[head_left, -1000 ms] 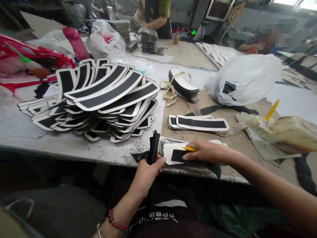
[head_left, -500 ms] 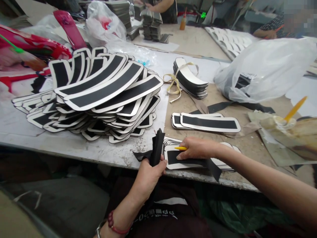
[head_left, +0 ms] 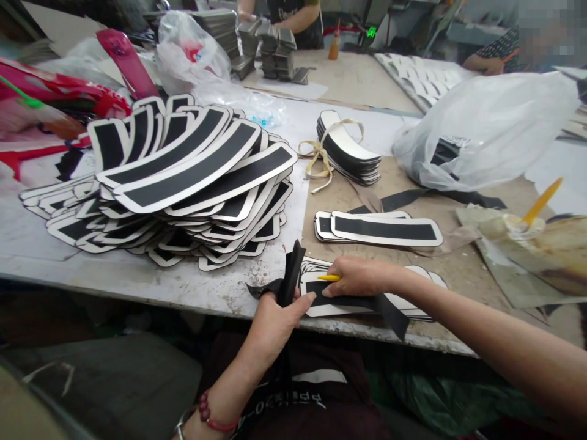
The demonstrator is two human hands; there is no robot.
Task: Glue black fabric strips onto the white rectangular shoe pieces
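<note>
In my left hand (head_left: 279, 316) is a bundle of black strips (head_left: 290, 275), the fingers closed round it. Its thumb reaches over the left end of the top white-edged curved panel (head_left: 316, 310) at the table's front edge. My right hand (head_left: 360, 278) is closed round a yellow pointed tool (head_left: 329, 278), mostly hidden in the fist, its tip pointing left. The right fingertips press on the black band along that panel. A loose black strip end (head_left: 394, 318) hangs out under the right wrist. More panels lie stacked beneath; my right forearm partly covers them.
A large heap of white-edged black panels (head_left: 183, 165) fills the left. Two panels (head_left: 387, 230) lie beyond my right hand. Behind them are a tied stack (head_left: 351, 146) and a plastic bag (head_left: 486, 131). A yellow stick (head_left: 543, 201) stands at right. Two other people work across the table.
My left thumb has moved right, from beside the bundle onto the panel's left end. The right hand has shifted slightly left, still holding the yellow tool. The view has tilted a little.
</note>
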